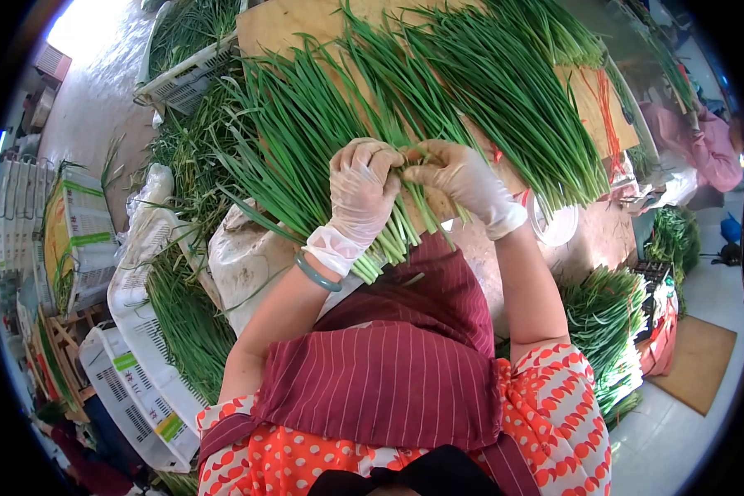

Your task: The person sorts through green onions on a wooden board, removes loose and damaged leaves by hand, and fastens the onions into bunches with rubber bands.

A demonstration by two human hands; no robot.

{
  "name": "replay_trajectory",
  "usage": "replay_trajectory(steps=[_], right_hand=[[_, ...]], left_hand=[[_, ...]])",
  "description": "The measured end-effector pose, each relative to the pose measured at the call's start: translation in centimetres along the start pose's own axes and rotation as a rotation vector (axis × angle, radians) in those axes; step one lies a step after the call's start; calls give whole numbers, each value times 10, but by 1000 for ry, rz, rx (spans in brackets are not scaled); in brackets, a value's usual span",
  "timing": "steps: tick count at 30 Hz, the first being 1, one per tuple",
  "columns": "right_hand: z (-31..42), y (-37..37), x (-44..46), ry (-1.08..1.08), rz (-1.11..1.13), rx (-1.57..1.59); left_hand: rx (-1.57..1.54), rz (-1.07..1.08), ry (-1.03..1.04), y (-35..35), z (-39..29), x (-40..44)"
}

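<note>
Both my hands wear thin translucent gloves and meet over a wooden board [283,25]. My left hand [362,186] lies on the lower part of a bunch of green stalks [298,124], its fingers bent around some of them. Close beside it, my right hand [463,178] pinches at a few thin green stalks between the two hands; the exact thing at the fingertips is too small to tell. Pale cut ends [388,248] stick out below my left hand. To the right lies a larger pile of stalks [512,107].
Orange-red ties [608,124] hang at the board's right side. A white round container [555,225] is below the board. White crates [192,74] with greens stand at the left. Bundled greens [603,322] are at the lower right. A person in pink [711,153] is at the far right.
</note>
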State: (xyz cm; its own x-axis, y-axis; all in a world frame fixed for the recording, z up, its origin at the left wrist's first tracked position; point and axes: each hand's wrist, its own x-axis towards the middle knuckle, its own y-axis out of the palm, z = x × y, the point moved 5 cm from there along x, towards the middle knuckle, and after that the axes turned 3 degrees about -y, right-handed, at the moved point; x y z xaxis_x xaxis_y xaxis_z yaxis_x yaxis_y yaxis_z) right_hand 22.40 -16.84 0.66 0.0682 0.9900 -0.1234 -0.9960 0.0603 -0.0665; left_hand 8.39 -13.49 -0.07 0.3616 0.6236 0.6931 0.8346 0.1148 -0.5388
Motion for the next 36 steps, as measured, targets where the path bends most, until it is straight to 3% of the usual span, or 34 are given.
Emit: replay_trajectory(steps=[2,5,9,12,14,16,20,21,23,24,26,27,29,30,32,34,36], right_hand=[[-8,1,4,56,-32,-141],[-22,-2,14,0,-62,-27],[-21,-8,20,67,-100,-113],[-22,-13,30,-55,-115,38],[-5,-21,29,-70,-282,164],[20,-35,30,-197,-353,126],[64,-46,34,-222,-529,62],[81,-48,44,-434,-582,-150],[116,-21,49,-660,-628,-284],[137,2,53,-675,-623,-201],[157,48,82,-677,-159,-705],[154,52,93,-671,-158,-700],[157,71,100,-943,62,-632],[152,64,97,-943,65,-635],[133,27,85,-525,-149,-849],[82,10,75,-362,-97,-1104],[48,10,52,-53,80,-1287]], left_hand=[[1,-15,-9,-1,2,0],[6,-12,5,0,3,-2],[33,13,48,1,0,-3],[32,30,66,1,-1,-3],[22,36,76,0,-3,-2],[21,65,52,1,-3,-1],[56,92,27,8,0,1],[59,111,33,11,2,0],[59,132,46,14,3,-1],[60,135,49,13,3,0],[79,114,-12,8,4,0],[82,90,-29,7,4,0],[85,77,-44,6,7,-1],[85,58,-61,6,8,-1],[87,40,-78,6,10,-1],[126,-1,-95,5,12,-3],[131,37,-96,4,11,-1]])
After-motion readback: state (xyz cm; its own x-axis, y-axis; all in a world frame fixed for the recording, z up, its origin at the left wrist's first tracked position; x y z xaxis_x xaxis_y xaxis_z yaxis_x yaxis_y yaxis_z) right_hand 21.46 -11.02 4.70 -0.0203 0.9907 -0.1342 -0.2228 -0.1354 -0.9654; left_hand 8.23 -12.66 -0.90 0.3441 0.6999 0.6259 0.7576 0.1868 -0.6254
